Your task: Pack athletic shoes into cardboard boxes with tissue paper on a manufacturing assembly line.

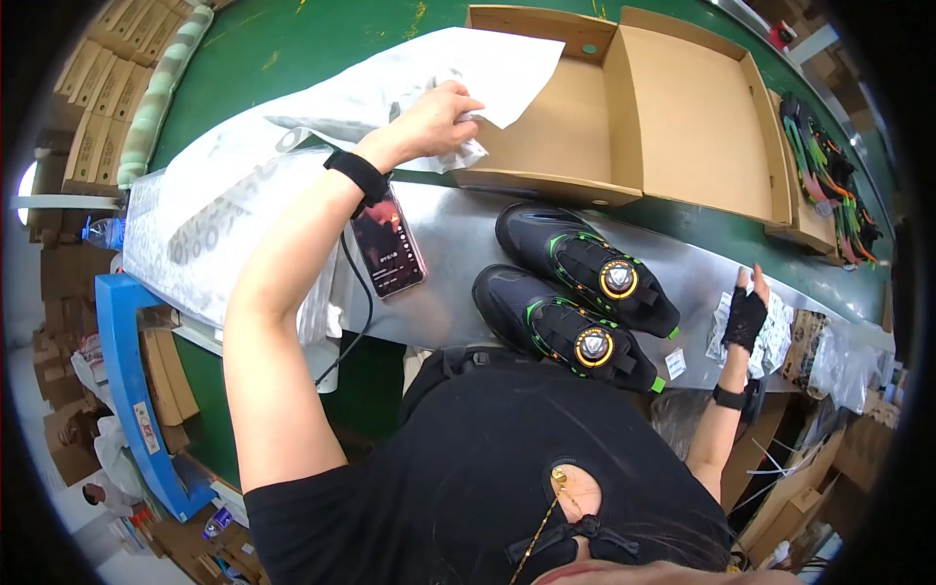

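Observation:
My left hand [439, 122], with a black band at the wrist, is closed on a crumpled part of a white wrapping paper sheet [366, 73]. That sheet reaches over the near left corner of an open brown shoebox [707, 117]. A pair of dark shoes, a far shoe [536, 234] and a near shoe [512, 297], lies side by side in front of the box. Each has green trim and a round, orange-ringed dial. My right hand [749, 312], in a black fingerless glove, has its fingers stretched out beside a pile of small white packets [775, 336]. It holds nothing I can see.
A lit phone [388, 244] with a cable lies left of the shoes on the metal tabletop [439, 317]. Printed translucent sheets [244, 253] cover the table's left end. Colourful straps or insoles [829, 185] fill a carton at far right. A blue frame [136, 390] stands left.

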The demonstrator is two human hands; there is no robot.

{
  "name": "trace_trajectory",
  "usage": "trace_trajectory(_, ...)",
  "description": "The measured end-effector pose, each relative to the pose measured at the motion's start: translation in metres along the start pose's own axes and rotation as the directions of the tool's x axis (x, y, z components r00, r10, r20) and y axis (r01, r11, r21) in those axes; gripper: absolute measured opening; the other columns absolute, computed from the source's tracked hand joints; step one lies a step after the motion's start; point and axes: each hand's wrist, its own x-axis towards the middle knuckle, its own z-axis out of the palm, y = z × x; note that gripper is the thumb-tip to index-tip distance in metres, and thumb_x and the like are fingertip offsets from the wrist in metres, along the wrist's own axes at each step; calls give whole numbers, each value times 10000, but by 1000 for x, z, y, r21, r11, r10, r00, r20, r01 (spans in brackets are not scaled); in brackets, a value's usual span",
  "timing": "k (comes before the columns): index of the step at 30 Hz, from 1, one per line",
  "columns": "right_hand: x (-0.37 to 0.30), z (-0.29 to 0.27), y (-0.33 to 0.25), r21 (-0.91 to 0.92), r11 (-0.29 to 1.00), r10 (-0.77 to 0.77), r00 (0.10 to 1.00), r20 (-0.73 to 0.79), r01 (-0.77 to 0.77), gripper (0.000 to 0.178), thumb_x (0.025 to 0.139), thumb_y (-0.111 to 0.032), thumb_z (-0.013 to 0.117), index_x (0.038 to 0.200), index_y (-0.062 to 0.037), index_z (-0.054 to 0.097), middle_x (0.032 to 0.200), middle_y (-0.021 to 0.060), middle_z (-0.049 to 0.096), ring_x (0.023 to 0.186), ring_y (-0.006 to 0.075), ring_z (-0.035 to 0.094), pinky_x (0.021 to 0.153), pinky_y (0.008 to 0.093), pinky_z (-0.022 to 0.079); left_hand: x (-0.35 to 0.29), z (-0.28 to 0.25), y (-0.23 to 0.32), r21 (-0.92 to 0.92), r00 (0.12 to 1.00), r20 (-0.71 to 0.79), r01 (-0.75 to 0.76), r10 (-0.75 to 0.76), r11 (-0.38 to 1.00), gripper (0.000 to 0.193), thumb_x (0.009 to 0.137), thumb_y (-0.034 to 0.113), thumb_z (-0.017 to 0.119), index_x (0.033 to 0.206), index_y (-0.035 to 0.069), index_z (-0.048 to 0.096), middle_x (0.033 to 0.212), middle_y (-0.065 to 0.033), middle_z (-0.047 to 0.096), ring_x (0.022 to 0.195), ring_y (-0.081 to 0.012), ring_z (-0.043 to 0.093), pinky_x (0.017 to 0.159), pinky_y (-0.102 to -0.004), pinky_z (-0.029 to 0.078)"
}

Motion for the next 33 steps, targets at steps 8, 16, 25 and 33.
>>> trace_trajectory(8, -47, 1, -4, -138, 985, 110, 992, 62, -101, 211, 830, -180, 511, 993, -54, 552, 937, 160, 528, 805, 335, 538, 703, 387, 437, -5, -4, -8, -39, 1000, -17, -4, 3, 999, 309, 756, 170, 542, 1009, -2, 586, 1011, -186, 525, 946, -310, 521, 837, -350, 417)
trace_trajectory(16, -52, -11, -14, -25, 1000, -3, 1000, -22, 2, 111, 820, -57, 502, 892, -2, 567, 841, 161, 545, 776, 329, 535, 696, 376, 434, -14, -44, 7, -218, 979, -54, 181, -197, 959, 251, 819, 192, 507, 975, 11, 587, 661, -12, 547, 575, -72, 503, 544, -239, 455)
trace_trajectory(25, -13, -62, -117, 249, 936, -138, 911, -388, 247, 142, 799, 2, 562, 937, -13, 592, 858, 119, 583, 768, 223, 564, 713, 298, 452, -42, -90, 3, -555, 935, -237, 92, -263, 827, 281, 850, 270, 550, 964, 17, 601, 725, -7, 587, 619, -51, 545, 496, -205, 458)
trace_trajectory(33, 76, -47, -253, 547, 671, -566, 822, -59, 501, 807, 652, -233, 734, 1303, -38, 299, 1264, 194, 378, 870, 221, 585, 681, 298, 487, -30, -119, 73, -712, 924, -188, 104, -332, 694, 217, 848, 235, 557, 927, 37, 599, 803, -18, 591, 666, -78, 553, 558, -206, 444)
